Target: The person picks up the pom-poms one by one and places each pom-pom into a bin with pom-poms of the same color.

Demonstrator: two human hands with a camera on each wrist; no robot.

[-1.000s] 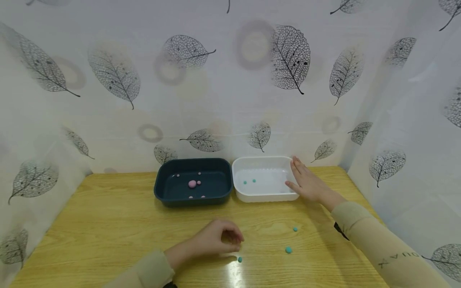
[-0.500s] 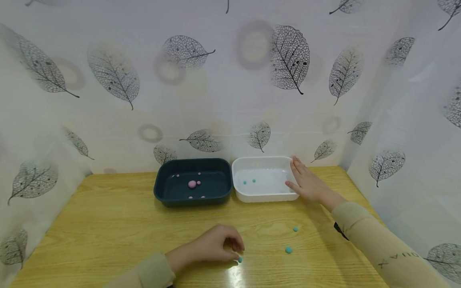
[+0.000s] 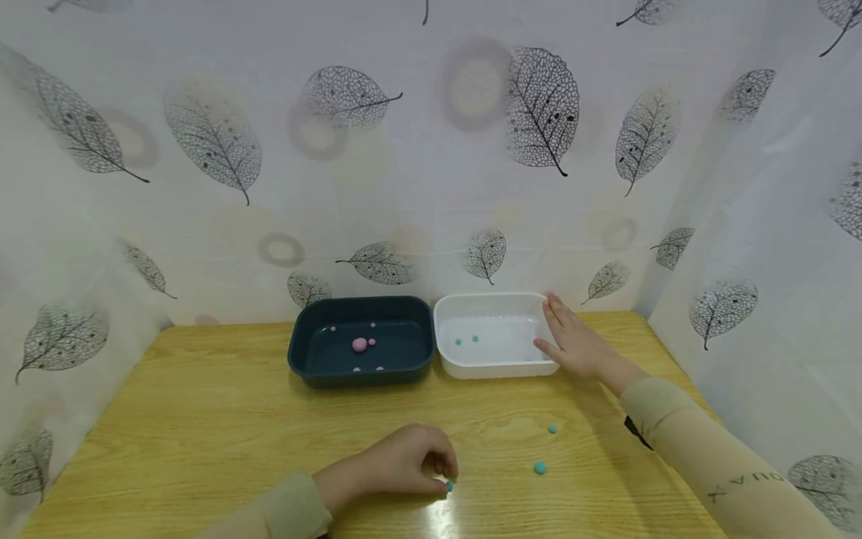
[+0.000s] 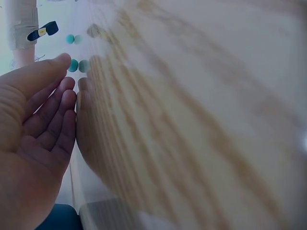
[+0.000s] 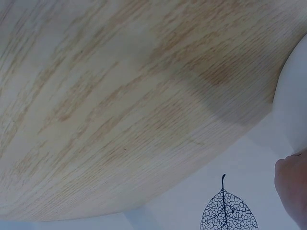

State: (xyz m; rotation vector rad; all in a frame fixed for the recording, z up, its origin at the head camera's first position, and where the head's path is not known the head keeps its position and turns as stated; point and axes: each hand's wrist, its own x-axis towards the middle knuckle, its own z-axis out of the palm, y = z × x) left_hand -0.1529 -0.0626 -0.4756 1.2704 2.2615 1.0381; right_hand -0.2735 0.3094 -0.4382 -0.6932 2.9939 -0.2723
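Note:
In the head view my left hand [image 3: 411, 460] is low over the table, its thumb and fingertips pinching a small teal clay-like ball [image 3: 449, 486]. My thumb [image 4: 43, 72] probably hides that ball in the left wrist view. To the right lie a larger teal piece [image 3: 539, 468] and a smaller teal ball [image 3: 552, 429]. My right hand [image 3: 575, 340] rests with straight fingers against the right end of a white tray [image 3: 498, 370]. Two teal balls [image 3: 475, 339] lie inside that tray. In the right wrist view only a bit of the right hand [image 5: 293, 187] shows.
A dark blue tray [image 3: 364, 378] stands directly left of the white one, with one big pink ball [image 3: 360, 344] and several small ones in it. Both trays sit at the back of the wooden table [image 3: 222, 419]. A leaf-patterned curtain [image 3: 431, 187] surrounds the table's back and sides.
My left hand has lowered slightly and its thumb and fingers have closed around the small teal ball. The right hand and both trays have stayed put.

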